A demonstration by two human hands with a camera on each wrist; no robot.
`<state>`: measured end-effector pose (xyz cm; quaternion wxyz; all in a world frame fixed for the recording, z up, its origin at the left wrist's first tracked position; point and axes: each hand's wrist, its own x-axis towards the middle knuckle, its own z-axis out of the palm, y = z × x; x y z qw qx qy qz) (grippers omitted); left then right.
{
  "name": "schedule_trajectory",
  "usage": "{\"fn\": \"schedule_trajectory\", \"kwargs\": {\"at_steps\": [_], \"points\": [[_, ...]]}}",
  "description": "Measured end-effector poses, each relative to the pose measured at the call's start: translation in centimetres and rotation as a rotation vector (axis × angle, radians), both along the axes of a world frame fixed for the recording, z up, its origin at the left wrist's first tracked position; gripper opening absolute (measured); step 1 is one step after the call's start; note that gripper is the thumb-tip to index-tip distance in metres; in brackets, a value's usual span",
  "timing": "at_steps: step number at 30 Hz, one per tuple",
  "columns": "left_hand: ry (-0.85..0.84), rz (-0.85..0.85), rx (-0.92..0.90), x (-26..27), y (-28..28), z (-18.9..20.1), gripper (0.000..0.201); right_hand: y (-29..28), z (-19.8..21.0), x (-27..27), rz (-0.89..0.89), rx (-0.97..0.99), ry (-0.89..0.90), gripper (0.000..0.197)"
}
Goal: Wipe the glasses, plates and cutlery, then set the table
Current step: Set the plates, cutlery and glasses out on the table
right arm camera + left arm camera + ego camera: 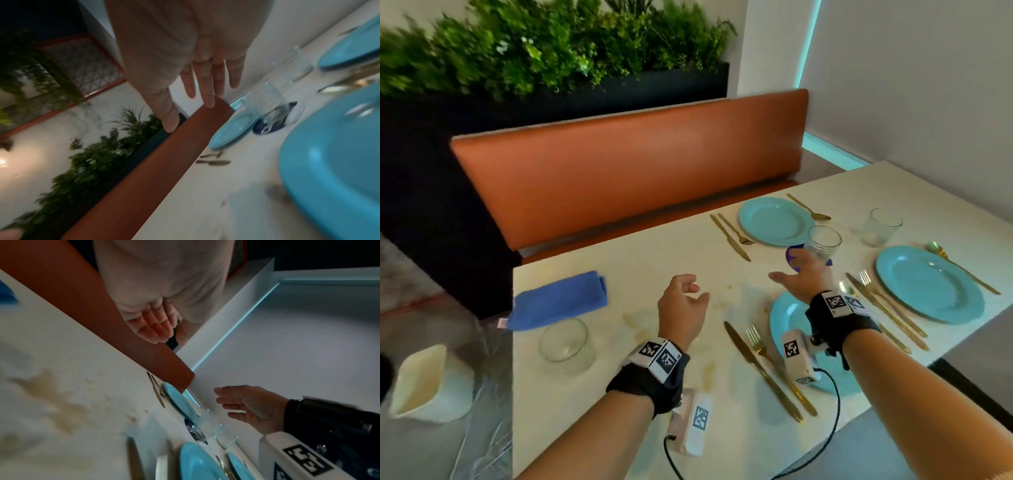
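Right hand point(803, 274), fingers spread and released, hovers beside an upright glass point(824, 242) on a blue coaster. Left hand point(681, 308), loosely curled, holds nothing above bare desk point(640, 274).

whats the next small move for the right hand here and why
Probably ease the right hand forward to close on the glass on the blue coaster. The fingers are spread and empty just short of it, and the left hand holds nothing.
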<state>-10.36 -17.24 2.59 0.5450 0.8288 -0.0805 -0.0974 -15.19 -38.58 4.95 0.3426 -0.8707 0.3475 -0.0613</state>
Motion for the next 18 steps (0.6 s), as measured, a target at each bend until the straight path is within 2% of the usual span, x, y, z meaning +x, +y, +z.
{"fn": "schedule_trajectory", "kwargs": {"at_steps": [3,10,15,18], "points": [[-0.040,0.101,-0.008,-0.1,5.4,0.2,0.031,6.3,-1.0,1.0,0.108,0.051,0.015,0.066],[-0.104,0.343,0.063,1.7,15.5,-0.6,0.033,19.2,-5.3,4.6,0.442,0.116,0.187,0.080],[-0.069,0.428,0.114,3.6,19.6,-1.6,0.034,26.5,-8.5,6.8,0.589,0.164,0.247,0.095],[-0.048,0.463,0.135,4.6,21.1,-2.5,0.035,28.8,-10.0,7.9,0.602,0.192,0.249,0.103]]}}
